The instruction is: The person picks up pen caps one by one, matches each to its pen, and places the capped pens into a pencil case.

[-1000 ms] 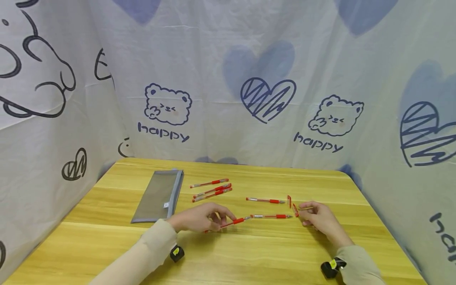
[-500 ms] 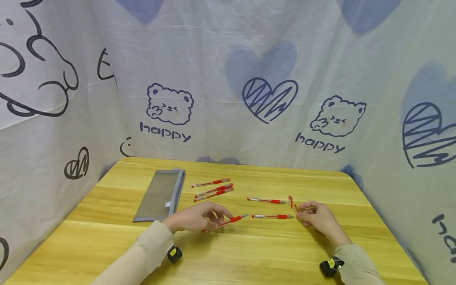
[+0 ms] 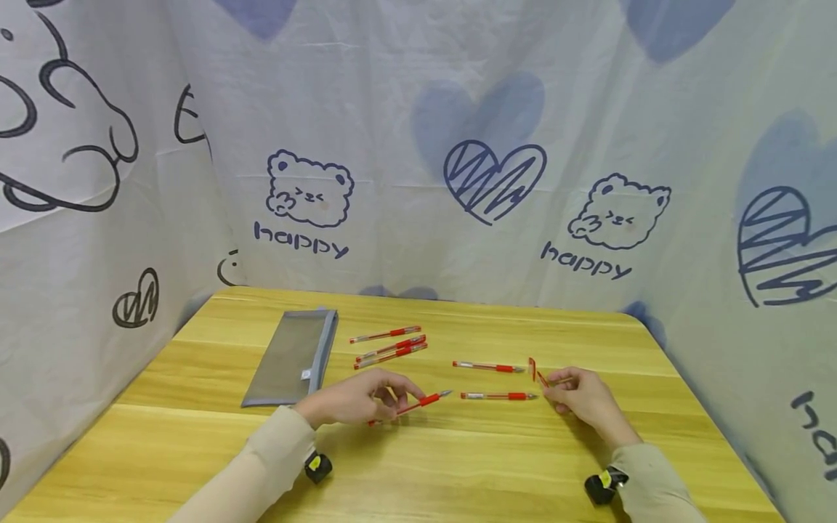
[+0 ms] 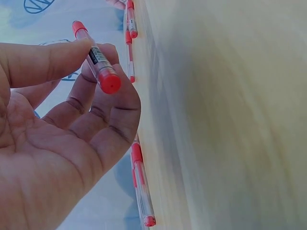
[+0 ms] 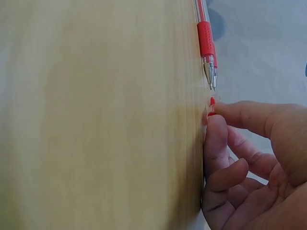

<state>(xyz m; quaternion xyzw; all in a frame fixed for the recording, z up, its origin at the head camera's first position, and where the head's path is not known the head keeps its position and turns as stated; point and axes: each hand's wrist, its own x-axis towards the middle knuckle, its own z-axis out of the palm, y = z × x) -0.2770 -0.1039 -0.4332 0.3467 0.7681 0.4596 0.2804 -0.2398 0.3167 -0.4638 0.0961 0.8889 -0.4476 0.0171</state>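
Observation:
My left hand pinches an uncapped red gel pen between thumb and fingers, its metal tip pointing right and slightly up. In the left wrist view the pen's red end plug faces the camera. On the right, my right hand pinches a small clear-and-red pen cap at its fingertips, low over the table. Just beyond it lies another red pen cap. Two uncapped red pens, an upper one and a lower one, lie between the hands with tips toward the right hand.
Several capped red pens lie together behind the left hand. A grey mesh zip pouch lies flat at the left of the wooden table. A printed white curtain surrounds the table's back and sides.
My left hand has drawn its pen slightly left and raised the tip off the lower uncapped pen's end. The cap at my right fingertips has turned and sits closer between finger and thumb.

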